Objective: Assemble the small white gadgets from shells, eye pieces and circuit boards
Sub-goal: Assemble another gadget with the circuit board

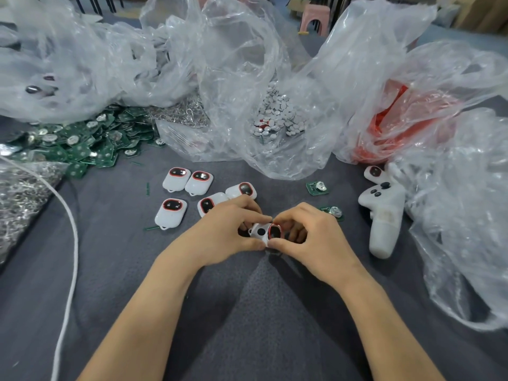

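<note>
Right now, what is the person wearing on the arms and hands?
Nothing visible. The left hand and right hand have no gloves, rings or watch, and both arms are without sleeves as far as the picture shows.

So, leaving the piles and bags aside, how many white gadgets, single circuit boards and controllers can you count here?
finished gadgets lying on the table: 6
held gadget, pinched between left hand and right hand: 1
single circuit boards: 2
white controller: 1
Total: 10
</note>
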### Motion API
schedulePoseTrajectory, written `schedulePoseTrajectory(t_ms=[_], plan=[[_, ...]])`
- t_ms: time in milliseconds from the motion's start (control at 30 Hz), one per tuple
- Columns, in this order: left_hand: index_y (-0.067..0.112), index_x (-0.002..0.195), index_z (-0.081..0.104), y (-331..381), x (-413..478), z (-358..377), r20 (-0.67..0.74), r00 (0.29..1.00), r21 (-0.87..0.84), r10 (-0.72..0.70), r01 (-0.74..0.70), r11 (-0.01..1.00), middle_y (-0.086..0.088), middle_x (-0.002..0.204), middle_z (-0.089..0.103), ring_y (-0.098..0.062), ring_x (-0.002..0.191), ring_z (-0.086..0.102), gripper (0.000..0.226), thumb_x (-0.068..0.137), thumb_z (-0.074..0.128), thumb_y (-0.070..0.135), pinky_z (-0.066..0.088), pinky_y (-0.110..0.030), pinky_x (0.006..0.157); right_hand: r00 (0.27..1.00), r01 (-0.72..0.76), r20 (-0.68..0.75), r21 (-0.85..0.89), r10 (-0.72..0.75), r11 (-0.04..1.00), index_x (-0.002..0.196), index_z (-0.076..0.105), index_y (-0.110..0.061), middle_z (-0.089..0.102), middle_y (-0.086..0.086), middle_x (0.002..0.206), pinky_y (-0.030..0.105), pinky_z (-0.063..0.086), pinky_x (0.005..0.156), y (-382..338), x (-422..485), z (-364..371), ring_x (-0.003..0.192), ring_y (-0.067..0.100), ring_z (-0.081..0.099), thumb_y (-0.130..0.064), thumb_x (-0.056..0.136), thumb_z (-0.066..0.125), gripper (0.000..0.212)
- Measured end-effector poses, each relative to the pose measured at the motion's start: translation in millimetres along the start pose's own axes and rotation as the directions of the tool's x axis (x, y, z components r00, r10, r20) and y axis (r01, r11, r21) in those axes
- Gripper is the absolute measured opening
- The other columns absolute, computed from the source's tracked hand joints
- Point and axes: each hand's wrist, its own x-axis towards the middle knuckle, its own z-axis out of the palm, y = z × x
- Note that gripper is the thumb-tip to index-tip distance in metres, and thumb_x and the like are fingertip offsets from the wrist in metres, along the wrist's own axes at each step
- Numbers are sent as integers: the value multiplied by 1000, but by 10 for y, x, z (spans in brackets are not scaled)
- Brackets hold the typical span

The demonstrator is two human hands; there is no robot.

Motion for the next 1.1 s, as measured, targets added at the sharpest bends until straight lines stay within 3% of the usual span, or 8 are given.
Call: schedulePoseTrajectory(t_ms=[133,300,633,800,933,1100], plan=[[24,120,67,-1,-2,7,-4,1000,-9,4,-4,1000,10,107,50,2,88,46,43,79,77,25,32,-4,79,1000,16,1,-11,-16,1000,92,69,-18,56,-10,84,10,43,65,-5,-1,13,70,3,56,-22,69,83,27],[23,120,67,-11,-3,20,-16,1000,-10,-2,2,1000,8,108,51,-3,92,48,42,78,77,25,33,-4,80,1000,1,9,-31,-1,1000,90,68,-13,56,-4,85,20,46,67,-5,7,33,67,6,54,-20,69,84,27],[23,118,68,-8,-6,43,-27,999,-39,-21,20,999,8,108,53,-4,92,50,40,79,77,27,40,-15,85,997,-47,50,-56,50,997,82,65,-15,54,-4,78,13,43,61,2,44,14,60,5,52,-23,68,83,24],[23,113,71,-5,-2,47,-41,999,-64,-33,30,997,7,108,56,-4,89,54,25,90,64,27,41,-16,83,995,-62,69,-51,65,997,82,65,-14,54,-5,79,18,44,64,2,51,6,61,5,52,-23,68,83,24],[20,99,75,9,36,110,-139,988,-80,-67,56,995,5,98,59,-1,75,51,13,88,67,21,39,-15,72,989,-107,100,22,104,994,82,64,-15,60,-4,67,13,41,55,9,29,3,53,3,53,-26,70,82,23],[20,91,75,5,76,140,-174,983,-49,-64,56,997,10,82,53,-2,70,49,8,85,70,19,38,-20,68,980,-161,139,138,142,977,86,61,-13,64,-1,60,21,50,47,14,0,6,43,11,62,-15,76,78,20]])
